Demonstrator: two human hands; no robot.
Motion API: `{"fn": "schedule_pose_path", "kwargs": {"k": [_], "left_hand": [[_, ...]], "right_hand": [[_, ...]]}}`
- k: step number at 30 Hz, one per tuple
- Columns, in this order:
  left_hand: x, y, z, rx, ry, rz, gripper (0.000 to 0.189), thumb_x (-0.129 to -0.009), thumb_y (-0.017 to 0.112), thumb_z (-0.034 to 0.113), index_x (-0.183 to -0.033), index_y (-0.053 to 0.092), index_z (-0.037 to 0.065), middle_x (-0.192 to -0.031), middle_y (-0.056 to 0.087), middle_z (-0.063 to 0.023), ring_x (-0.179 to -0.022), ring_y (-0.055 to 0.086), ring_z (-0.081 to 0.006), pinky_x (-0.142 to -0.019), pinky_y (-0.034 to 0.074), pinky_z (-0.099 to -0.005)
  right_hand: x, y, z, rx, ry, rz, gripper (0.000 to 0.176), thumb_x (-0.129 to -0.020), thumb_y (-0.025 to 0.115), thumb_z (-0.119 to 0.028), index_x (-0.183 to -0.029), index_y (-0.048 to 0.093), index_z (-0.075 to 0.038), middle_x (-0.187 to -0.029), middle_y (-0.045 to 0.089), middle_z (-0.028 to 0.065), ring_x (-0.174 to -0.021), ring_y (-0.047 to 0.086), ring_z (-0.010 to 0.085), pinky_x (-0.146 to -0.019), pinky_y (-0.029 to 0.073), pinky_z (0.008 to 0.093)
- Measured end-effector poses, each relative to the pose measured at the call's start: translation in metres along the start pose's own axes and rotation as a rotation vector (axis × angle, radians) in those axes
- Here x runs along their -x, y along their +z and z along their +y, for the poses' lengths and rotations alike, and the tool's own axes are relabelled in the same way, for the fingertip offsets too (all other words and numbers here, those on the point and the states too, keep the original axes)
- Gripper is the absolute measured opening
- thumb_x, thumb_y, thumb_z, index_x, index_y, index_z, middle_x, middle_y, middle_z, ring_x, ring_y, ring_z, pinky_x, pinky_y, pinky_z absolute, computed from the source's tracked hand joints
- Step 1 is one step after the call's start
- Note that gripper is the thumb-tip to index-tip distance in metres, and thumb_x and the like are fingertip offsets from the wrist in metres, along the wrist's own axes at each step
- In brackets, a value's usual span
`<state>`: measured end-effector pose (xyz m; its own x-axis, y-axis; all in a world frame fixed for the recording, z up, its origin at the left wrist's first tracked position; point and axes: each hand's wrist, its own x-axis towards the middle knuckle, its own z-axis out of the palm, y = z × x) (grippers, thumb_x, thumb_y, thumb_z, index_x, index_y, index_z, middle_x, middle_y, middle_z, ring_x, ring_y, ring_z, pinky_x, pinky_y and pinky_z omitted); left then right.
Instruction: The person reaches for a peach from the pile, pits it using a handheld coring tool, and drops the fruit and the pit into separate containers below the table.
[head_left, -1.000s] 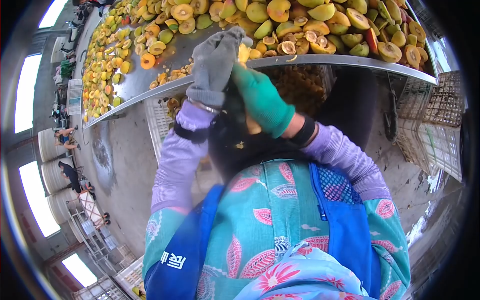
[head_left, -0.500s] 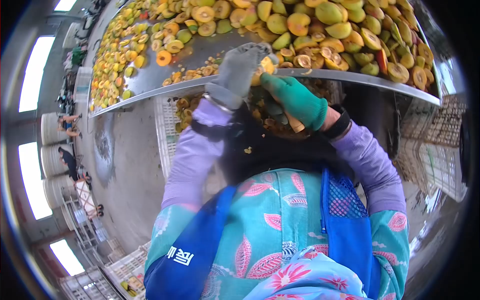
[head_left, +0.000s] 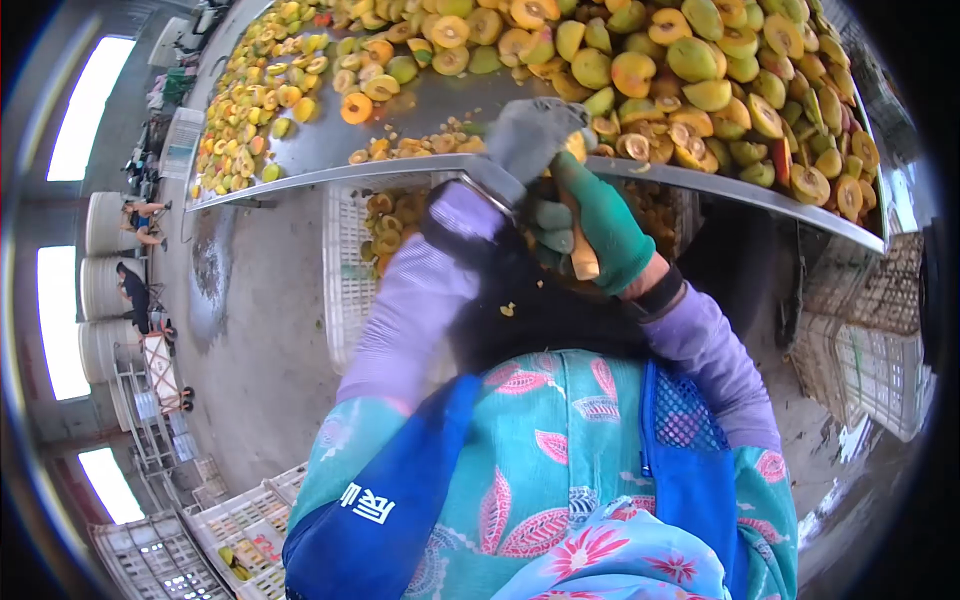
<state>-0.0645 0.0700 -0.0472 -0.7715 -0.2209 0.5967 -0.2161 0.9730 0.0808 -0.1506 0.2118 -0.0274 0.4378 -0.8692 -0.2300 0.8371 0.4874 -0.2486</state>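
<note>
My left hand (head_left: 530, 140), in a grey glove, is closed around a piece of yellow peach (head_left: 576, 147) just above the metal table's front rim. Most of that fruit is hidden by the fingers. Close beside it, my right hand (head_left: 610, 225) in a green glove grips a wooden-handled tool (head_left: 583, 258), its thumb pressed up toward the peach. The tool's working end cannot be made out. Halved peaches (head_left: 690, 60) are heaped behind and to the right of the hands, some with their pits showing.
A metal table (head_left: 320, 150) with a raised rim carries the fruit. Under it stands a white plastic crate (head_left: 345, 290) holding peach pieces. More crates (head_left: 860, 345) are stacked at right and lower left. People (head_left: 135, 295) are in the left background.
Both hands stay together at the rim. My right hand has turned, bringing the tool's handle more into view. The camera view has shifted slightly, so the table appears lower and further right.
</note>
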Motion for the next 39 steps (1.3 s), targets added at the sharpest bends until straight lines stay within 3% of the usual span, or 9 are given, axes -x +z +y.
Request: {"fn": "schedule_pose_path", "kwargs": {"k": [4, 14, 18, 25, 28, 30, 32, 34, 39], "left_hand": [[-0.027, -0.035, 0.037, 0.868, -0.934, -0.013, 0.024, -0.093, 0.053, 0.017, -0.090, 0.070, 0.002, -0.083, 0.069, -0.0046, -0.074, 0.062, -0.0106, -0.069, 0.049, -0.0250], [-0.022, -0.020, 0.026, 1.049, -0.877, -0.178, 0.029, -0.095, 0.048, 0.021, -0.098, 0.065, -0.003, -0.089, 0.069, -0.0153, -0.079, 0.066, -0.0201, -0.069, 0.054, -0.0296], [-0.017, -0.023, 0.029, 1.069, -0.667, -0.115, 0.033, -0.096, 0.047, 0.027, -0.095, 0.064, -0.001, -0.085, 0.067, -0.0152, -0.075, 0.065, -0.0220, -0.066, 0.054, -0.0318], [-0.012, -0.033, 0.055, 1.763, -1.322, 0.463, 0.040, -0.093, 0.048, 0.039, -0.103, 0.060, 0.002, -0.089, 0.065, -0.0148, -0.071, 0.064, -0.0269, -0.059, 0.053, -0.0363], [0.051, -0.070, 0.015, 2.244, -1.038, 0.408, 0.039, -0.093, 0.049, 0.037, -0.106, 0.060, 0.002, -0.090, 0.065, -0.0135, -0.072, 0.063, -0.0260, -0.059, 0.053, -0.0367], [0.081, -0.117, 0.007, 1.206, -1.345, 0.434, 0.038, -0.093, 0.049, 0.037, -0.106, 0.061, 0.003, -0.090, 0.065, -0.0104, -0.072, 0.062, -0.0244, -0.062, 0.053, -0.0375], [0.141, -0.154, -0.073, 0.178, -0.979, -0.278, 0.031, -0.092, 0.052, 0.031, -0.105, 0.061, 0.005, -0.089, 0.067, -0.0084, -0.081, 0.063, -0.0237, -0.070, 0.052, -0.0355], [0.115, -0.177, -0.111, -0.084, -1.357, -0.348, 0.027, -0.089, 0.055, 0.024, -0.108, 0.062, 0.005, -0.096, 0.068, -0.0087, -0.092, 0.063, -0.0228, -0.078, 0.050, -0.0315], [0.121, -0.120, -0.243, -0.446, -1.094, -0.386, 0.050, -0.074, 0.071, 0.022, -0.117, 0.057, 0.003, -0.107, 0.065, -0.0148, -0.099, 0.063, -0.0268, -0.087, 0.048, -0.0342]], "right_hand": [[-0.002, 0.010, 0.002, -0.034, -0.137, -0.051, 0.039, -0.098, 0.039, -0.048, -0.097, 0.055, -0.012, -0.060, 0.045, -0.0047, -0.047, 0.042, 0.0082, -0.044, 0.036, 0.0215], [-0.002, 0.007, 0.001, 0.516, -0.169, 0.409, 0.035, -0.096, 0.046, -0.044, -0.091, 0.056, -0.011, -0.063, 0.052, -0.0002, -0.048, 0.046, 0.0102, -0.042, 0.037, 0.0228], [0.006, 0.007, -0.005, -0.116, -0.105, -0.132, 0.034, -0.099, 0.041, -0.042, -0.086, 0.052, -0.013, -0.058, 0.041, -0.0082, -0.045, 0.039, 0.0060, -0.045, 0.033, 0.0213], [0.009, -0.002, -0.007, -0.251, 0.049, -0.494, 0.035, -0.100, 0.038, -0.045, -0.087, 0.048, -0.014, -0.055, 0.038, -0.0092, -0.041, 0.034, 0.0051, -0.042, 0.030, 0.0212], [0.028, 0.010, -0.015, -0.048, -0.027, -0.328, 0.035, -0.100, 0.037, -0.046, -0.087, 0.046, -0.014, -0.054, 0.038, -0.0078, -0.039, 0.034, 0.0057, -0.040, 0.030, 0.0214], [0.028, -0.010, -0.018, -0.022, -0.046, -0.221, 0.036, -0.100, 0.037, -0.046, -0.091, 0.048, -0.013, -0.055, 0.040, -0.0071, -0.040, 0.036, 0.0064, -0.040, 0.032, 0.0222], [0.026, -0.035, -0.015, -0.076, 0.064, 0.187, 0.037, -0.099, 0.040, -0.048, -0.097, 0.050, -0.012, -0.058, 0.042, -0.0058, -0.043, 0.039, 0.0076, -0.041, 0.033, 0.0232], [0.024, -0.025, -0.010, 0.043, 0.129, 0.284, 0.038, -0.097, 0.044, -0.049, -0.100, 0.052, -0.011, -0.060, 0.044, -0.0039, -0.046, 0.042, 0.0087, -0.042, 0.035, 0.0238], [0.007, -0.008, -0.017, 0.288, 0.038, 0.450, 0.040, -0.095, 0.049, -0.049, -0.099, 0.055, -0.009, -0.064, 0.051, -0.0009, -0.049, 0.047, 0.0102, -0.045, 0.040, 0.0234]]}}
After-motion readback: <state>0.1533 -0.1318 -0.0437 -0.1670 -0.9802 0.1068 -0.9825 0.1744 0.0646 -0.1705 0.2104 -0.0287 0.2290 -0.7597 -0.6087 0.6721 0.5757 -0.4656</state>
